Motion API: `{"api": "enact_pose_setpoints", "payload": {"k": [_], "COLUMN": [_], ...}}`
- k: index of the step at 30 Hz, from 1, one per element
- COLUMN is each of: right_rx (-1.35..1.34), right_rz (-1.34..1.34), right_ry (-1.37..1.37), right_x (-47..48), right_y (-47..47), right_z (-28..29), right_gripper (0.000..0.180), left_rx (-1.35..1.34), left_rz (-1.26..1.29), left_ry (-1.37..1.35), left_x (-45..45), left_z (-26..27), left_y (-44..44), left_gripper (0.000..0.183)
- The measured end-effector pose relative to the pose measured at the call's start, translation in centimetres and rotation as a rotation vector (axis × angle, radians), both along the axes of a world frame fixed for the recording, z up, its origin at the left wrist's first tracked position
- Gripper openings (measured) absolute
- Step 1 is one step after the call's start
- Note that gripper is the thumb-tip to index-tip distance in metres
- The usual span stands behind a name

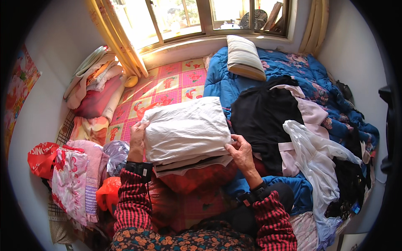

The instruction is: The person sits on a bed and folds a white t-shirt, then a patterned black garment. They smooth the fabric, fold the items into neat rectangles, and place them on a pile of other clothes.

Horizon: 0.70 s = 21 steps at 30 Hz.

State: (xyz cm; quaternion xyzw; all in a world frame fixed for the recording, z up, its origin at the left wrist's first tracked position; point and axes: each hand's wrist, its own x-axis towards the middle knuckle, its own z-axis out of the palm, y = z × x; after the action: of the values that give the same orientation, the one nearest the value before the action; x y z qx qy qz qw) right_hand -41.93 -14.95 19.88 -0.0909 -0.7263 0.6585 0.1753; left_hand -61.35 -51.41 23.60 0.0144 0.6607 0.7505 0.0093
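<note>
A folded white cloth [188, 128] tops a stack of folded garments in front of me. My left hand [138, 136] holds its left edge, with part of the fingers out of sight along the side. My right hand [241, 153] pinches the lower right corner between thumb and fingers. Below the white cloth, dark and pale folded layers [194, 164] show at the near side. The stack lies over a red plastic bag [198, 178]. Just right of it spreads a black garment [263, 116].
A blue floral quilt [216, 75] bears a striped pillow [246, 56]. Crumpled white fabric [317, 160] lies at right. Folded bedding [100, 97] is piled by the curtain [121, 40]. Pink folded cloths [70, 182], a clear plastic bag [116, 157] and an orange-red bag [108, 191] sit at left.
</note>
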Motion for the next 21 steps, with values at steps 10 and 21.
{"api": "enact_pose_setpoints", "payload": {"k": [10, 21], "right_rx": [-0.154, -0.383], "right_rz": [-0.031, -0.037], "right_ry": [-0.014, -0.222], "right_x": [1.3, 10.8], "right_y": [1.2, 3.7], "right_z": [-1.4, -3.9], "right_gripper": [0.027, 0.024], "left_rx": [-0.918, -1.295], "left_rz": [0.347, 0.089], "left_ry": [0.929, 0.38], "left_x": [4.8, 1.6], "left_z": [4.8, -2.0], "left_y": [6.5, 8.1], "left_gripper": [0.047, 0.083]}}
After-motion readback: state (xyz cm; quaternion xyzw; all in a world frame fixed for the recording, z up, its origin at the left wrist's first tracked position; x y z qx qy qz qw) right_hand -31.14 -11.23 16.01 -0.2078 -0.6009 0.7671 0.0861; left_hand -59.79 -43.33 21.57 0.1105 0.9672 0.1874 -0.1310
